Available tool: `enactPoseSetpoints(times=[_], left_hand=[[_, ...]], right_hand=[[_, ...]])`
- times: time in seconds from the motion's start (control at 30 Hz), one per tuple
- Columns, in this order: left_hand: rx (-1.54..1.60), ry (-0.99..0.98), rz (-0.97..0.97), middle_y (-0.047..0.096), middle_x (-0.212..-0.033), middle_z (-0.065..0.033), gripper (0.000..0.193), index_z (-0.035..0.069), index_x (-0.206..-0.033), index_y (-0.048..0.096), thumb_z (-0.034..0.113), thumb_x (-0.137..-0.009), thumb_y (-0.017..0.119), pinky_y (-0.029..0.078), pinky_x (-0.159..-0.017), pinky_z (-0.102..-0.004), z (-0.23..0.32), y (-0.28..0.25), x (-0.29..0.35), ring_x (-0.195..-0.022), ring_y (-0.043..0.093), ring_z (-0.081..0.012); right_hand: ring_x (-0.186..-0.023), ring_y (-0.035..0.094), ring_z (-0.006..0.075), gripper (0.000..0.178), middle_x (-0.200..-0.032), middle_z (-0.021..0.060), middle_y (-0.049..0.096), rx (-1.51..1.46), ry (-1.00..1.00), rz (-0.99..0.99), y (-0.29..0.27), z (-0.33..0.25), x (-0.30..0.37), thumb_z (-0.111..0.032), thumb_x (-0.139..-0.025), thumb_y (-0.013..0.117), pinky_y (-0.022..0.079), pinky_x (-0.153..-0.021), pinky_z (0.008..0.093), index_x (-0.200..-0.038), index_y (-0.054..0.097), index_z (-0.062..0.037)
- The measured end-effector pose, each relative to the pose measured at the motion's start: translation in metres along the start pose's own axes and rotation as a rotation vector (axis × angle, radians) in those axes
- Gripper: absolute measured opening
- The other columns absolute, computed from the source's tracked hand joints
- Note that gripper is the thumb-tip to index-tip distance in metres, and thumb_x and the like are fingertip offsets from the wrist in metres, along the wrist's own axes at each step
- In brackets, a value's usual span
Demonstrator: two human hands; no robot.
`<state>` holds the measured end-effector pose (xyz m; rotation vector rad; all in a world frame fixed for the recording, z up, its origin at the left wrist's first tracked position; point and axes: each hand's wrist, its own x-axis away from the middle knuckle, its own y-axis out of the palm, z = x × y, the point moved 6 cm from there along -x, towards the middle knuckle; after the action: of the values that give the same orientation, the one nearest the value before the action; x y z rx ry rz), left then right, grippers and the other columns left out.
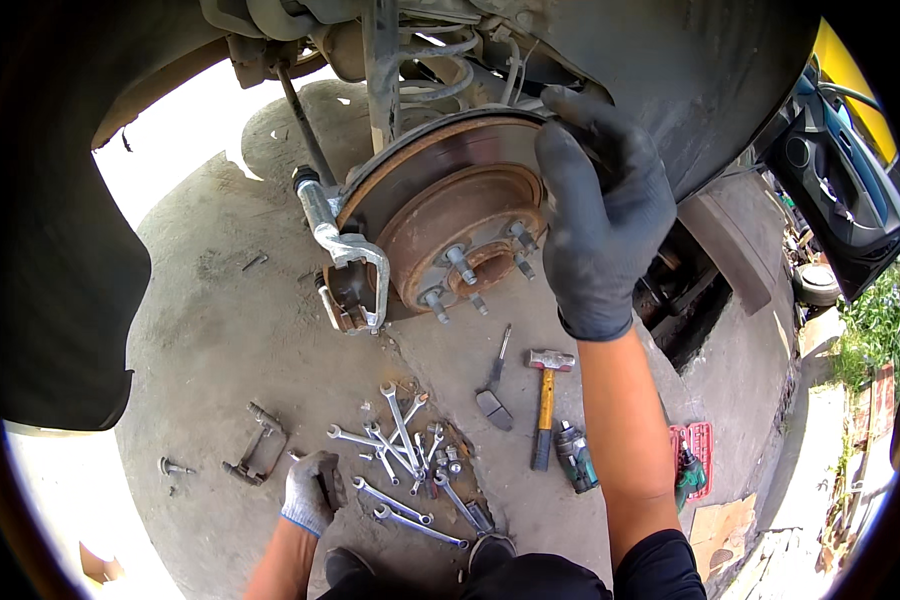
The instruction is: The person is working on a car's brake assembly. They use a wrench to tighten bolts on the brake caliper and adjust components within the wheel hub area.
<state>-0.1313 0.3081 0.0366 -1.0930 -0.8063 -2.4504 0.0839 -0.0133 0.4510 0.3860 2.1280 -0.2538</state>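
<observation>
My right hand [605, 210], in a black-palmed glove, is raised at the right edge of a rusty brake disc [445, 185]. Its thumb and fingers are apart, with nothing visible between them; contact with the disc is unclear. Low on the left, my left hand [310, 492] wears a grey glove with curled fingers. A dark patch shows at its fingers, and I cannot tell whether that is the glove's palm or a held thing. Beside it lie a caliper bracket [257, 446] and several wrenches [398, 428]. A silver brake caliper [355, 250] sits at the disc's left edge.
A coil spring [440, 70] rises behind the disc. On the concrete are a screwdriver [504, 345], a brake pad [493, 410], a hammer [546, 400], a green power tool [575, 455], a red tool case [700, 440] and a bolt [175, 467]. A dark pit [682, 300] opens at the right.
</observation>
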Motion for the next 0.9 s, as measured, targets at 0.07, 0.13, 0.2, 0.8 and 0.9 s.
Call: enactPoseSetpoints(times=[0.07,0.13,0.2,0.8,0.9], left_hand=[[0.007,-0.075,0.04,0.056,-0.066,-0.0085,0.021,0.013,-0.077,0.06,0.02,-0.095,0.068,0.045,-0.046,-0.0434,-0.011,0.003,-0.002,-0.051,0.053,-0.0275],[-0.042,-0.064,0.042,0.054,-0.064,-0.0082,0.022,0.014,-0.075,0.057,0.019,-0.094,0.067,0.043,-0.045,-0.043,-0.016,0.009,0.003,-0.05,0.052,-0.0275],[-0.075,-0.08,0.014,0.053,-0.063,-0.008,0.025,0.015,-0.073,0.055,0.019,-0.094,0.066,0.041,-0.044,-0.0425,-0.023,0.014,0.001,-0.05,0.05,-0.0274],[-0.261,-0.629,-0.466,0.075,-0.106,-0.0086,0.076,0.014,-0.137,0.064,0.08,-0.115,0.034,0.037,-0.059,-0.0345,-0.048,0.057,0.043,-0.067,0.05,-0.0188],[-0.4,-0.55,-0.421,0.068,-0.095,-0.0078,0.07,0.014,-0.126,0.067,0.076,-0.116,0.037,0.042,-0.06,-0.0378,-0.043,0.065,0.056,-0.067,0.052,-0.0218]], right_hand=[[-0.098,0.074,0.0188,0.024,-0.115,0.0132,0.083,0.118,-0.113,-0.059,-0.035,-0.013,0.06,-0.01,-0.099,0.074,0.057,-0.091,0.0344,-0.119,0.08,0.003],[-0.099,0.075,0.031,0.029,-0.114,0.0162,0.083,0.182,-0.044,-0.294,-0.043,-0.009,0.134,-0.013,-0.09,0.078,0.058,-0.094,0.0437,-0.116,0.08,0.0009],[-0.099,0.076,0.0341,0.028,-0.111,0.0173,0.082,0.118,0.251,-0.452,-0.039,0.009,0.217,-0.01,-0.091,0.079,0.059,-0.094,0.0439,-0.117,0.081,-0.0027],[-0.109,0.07,0.0366,0.051,-0.119,0.0155,0.073,0.272,0.118,-0.988,0.01,0.016,0.386,-0.053,-0.103,0.075,0.054,-0.097,0.0504,-0.129,0.074,-0.0082],[-0.101,0.07,0.0348,0.05,-0.112,0.0135,0.072,0.151,0.047,-1.021,0.012,0.016,0.376,-0.052,-0.102,0.074,0.054,-0.09,0.0498,-0.125,0.075,-0.0075]])
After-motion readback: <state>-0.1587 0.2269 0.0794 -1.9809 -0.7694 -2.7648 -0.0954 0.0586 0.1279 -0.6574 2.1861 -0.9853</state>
